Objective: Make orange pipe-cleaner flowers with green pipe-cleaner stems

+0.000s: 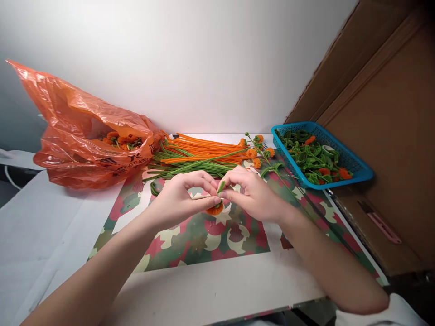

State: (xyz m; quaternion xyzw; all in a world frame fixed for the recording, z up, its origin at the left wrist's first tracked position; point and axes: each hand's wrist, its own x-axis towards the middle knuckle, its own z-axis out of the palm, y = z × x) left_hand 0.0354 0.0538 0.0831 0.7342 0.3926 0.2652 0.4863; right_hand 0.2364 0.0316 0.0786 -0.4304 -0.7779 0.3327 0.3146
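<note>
An orange flower with a green stem tip pointing up-far is pinched mid-table between left hand and right hand, both about equally near, grip detail kinda hidden.

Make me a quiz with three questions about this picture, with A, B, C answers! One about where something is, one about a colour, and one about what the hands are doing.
1. Where is the basket?
A. At the table's right side
B. Inside the orange bag
C. Under the hands

2. What colour is the plastic bag?
A. Blue
B. Orange
C. White

3. What are the left hand and right hand doing?
A. Lying flat and apart
B. Pinching a small orange and green piece together
C. Reaching into the basket

Answers:
1. A, the blue basket sits on the right, next to the cardboard.
2. B, the crinkly bag on the left is orange.
3. B, the fingers of both hands meet on the small piece above the patterned mat.
</note>
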